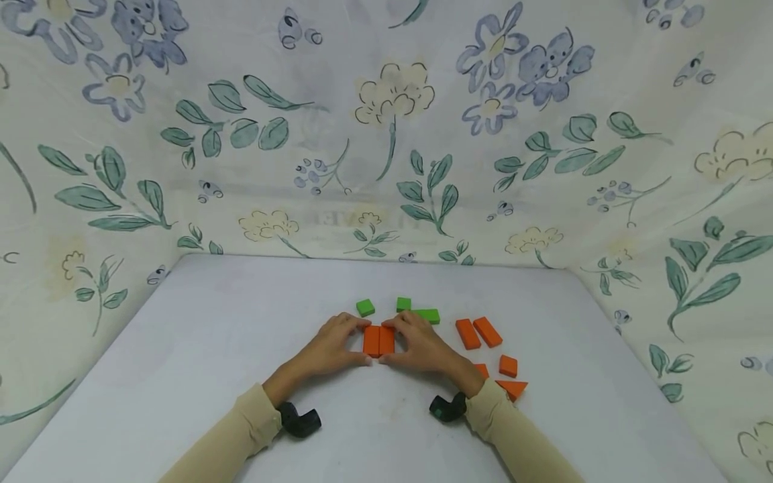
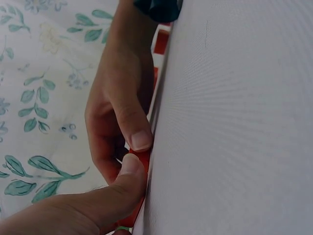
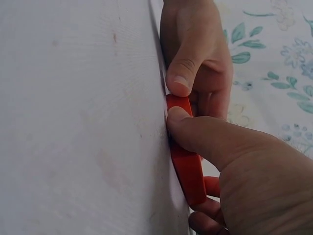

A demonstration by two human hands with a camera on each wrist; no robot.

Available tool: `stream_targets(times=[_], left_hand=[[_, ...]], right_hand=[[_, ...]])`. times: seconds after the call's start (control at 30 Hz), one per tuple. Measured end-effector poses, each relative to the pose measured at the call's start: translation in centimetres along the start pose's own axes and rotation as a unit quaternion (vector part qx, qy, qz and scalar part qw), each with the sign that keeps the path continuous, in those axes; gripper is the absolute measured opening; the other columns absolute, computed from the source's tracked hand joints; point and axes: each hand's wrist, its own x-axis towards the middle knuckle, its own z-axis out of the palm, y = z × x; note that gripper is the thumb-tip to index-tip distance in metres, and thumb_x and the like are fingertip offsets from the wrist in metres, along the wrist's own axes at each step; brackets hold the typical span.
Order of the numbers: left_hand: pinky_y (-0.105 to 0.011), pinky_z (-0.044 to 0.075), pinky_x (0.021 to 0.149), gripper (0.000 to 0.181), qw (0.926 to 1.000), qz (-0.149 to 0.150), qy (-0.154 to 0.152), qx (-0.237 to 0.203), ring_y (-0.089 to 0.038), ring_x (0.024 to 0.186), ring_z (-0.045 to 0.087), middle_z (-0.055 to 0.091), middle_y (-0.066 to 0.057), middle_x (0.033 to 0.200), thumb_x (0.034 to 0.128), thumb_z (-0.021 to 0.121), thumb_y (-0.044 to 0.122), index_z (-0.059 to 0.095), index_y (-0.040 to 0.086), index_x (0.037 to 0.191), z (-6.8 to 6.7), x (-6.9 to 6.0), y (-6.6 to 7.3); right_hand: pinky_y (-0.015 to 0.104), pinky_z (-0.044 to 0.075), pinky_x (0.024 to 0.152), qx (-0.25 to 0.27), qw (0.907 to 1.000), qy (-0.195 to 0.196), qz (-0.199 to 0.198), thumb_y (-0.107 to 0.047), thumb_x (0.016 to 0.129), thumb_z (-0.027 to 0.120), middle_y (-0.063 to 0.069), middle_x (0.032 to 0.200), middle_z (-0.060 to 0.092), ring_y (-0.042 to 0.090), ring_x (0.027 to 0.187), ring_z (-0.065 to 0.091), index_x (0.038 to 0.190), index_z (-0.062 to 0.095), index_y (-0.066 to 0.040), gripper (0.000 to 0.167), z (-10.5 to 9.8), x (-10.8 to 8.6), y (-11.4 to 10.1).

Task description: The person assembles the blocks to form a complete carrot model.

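Observation:
Two orange rectangular blocks lie side by side on the white table, long sides touching, in the middle of the head view. My left hand (image 1: 329,347) pinches the left orange block (image 1: 371,342) at its far and near ends, between fingers and thumb. The right orange block (image 1: 387,342) is pinched the same way by my right hand (image 1: 423,345). Both thumbs sit close together at the near ends. In the right wrist view, the thumb covers part of the orange block (image 3: 189,178). The left wrist view shows only slivers of orange between the hands.
Beyond the hands lie a green block (image 1: 365,308), a green cube (image 1: 403,304) and a longer green block (image 1: 429,316). To the right are two orange blocks (image 1: 468,334), an orange cube (image 1: 508,365), an orange triangle (image 1: 513,389) and an orange piece (image 1: 482,369) partly behind the right wrist.

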Motion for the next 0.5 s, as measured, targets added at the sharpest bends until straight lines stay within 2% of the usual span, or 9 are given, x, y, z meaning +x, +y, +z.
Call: stream_targets(times=[0.17, 0.27, 0.4, 0.5], left_hand=[[-0.045, 0.046, 0.100, 0.077, 0.9997, -0.006, -0.020, -0.013, -0.019, 0.116, 0.051, 0.058, -0.001, 0.124, 0.0790, 0.085, 0.038, 0.052, 0.015, 0.145, -0.3, -0.3, 0.1], [-0.045, 0.046, 0.101, 0.074, 0.9993, -0.002, -0.028, -0.024, -0.019, 0.115, 0.051, 0.059, -0.001, 0.124, 0.0804, 0.084, 0.035, 0.053, 0.013, 0.144, -0.6, -0.4, -0.1], [-0.045, 0.047, 0.100, 0.069, 0.9992, 0.011, -0.026, -0.029, -0.019, 0.114, 0.052, 0.059, -0.002, 0.124, 0.0815, 0.083, 0.035, 0.056, 0.012, 0.141, -0.7, -0.3, -0.2], [-0.045, 0.047, 0.100, 0.067, 0.9992, 0.015, -0.023, -0.030, -0.019, 0.115, 0.052, 0.060, -0.002, 0.125, 0.0819, 0.082, 0.035, 0.057, 0.012, 0.140, -0.8, -0.3, -0.3]], right_hand=[[0.032, 0.044, 0.087, 0.004, 1.0000, -0.003, 0.000, -0.047, 0.082, 0.080, 0.000, 0.120, 0.055, 0.012, 0.102, 0.046, 0.139, 0.057, -0.014, 0.069, 0.0, -0.4, 0.1], [0.032, 0.047, 0.092, 0.017, 0.9996, -0.018, 0.010, -0.047, 0.082, 0.080, 0.002, 0.127, 0.052, 0.013, 0.108, 0.047, 0.145, 0.052, -0.015, 0.076, -0.3, -0.6, -0.1], [0.040, 0.051, 0.101, 0.023, 0.9983, -0.041, 0.035, -0.044, 0.082, 0.081, 0.009, 0.139, 0.043, 0.021, 0.121, 0.049, 0.147, 0.048, -0.013, 0.079, -1.7, -0.9, -1.4], [0.043, 0.052, 0.101, 0.020, 0.9977, -0.049, 0.044, -0.042, 0.083, 0.081, 0.013, 0.141, 0.040, 0.027, 0.122, 0.052, 0.146, 0.049, -0.011, 0.076, -3.4, -1.2, -2.7]])
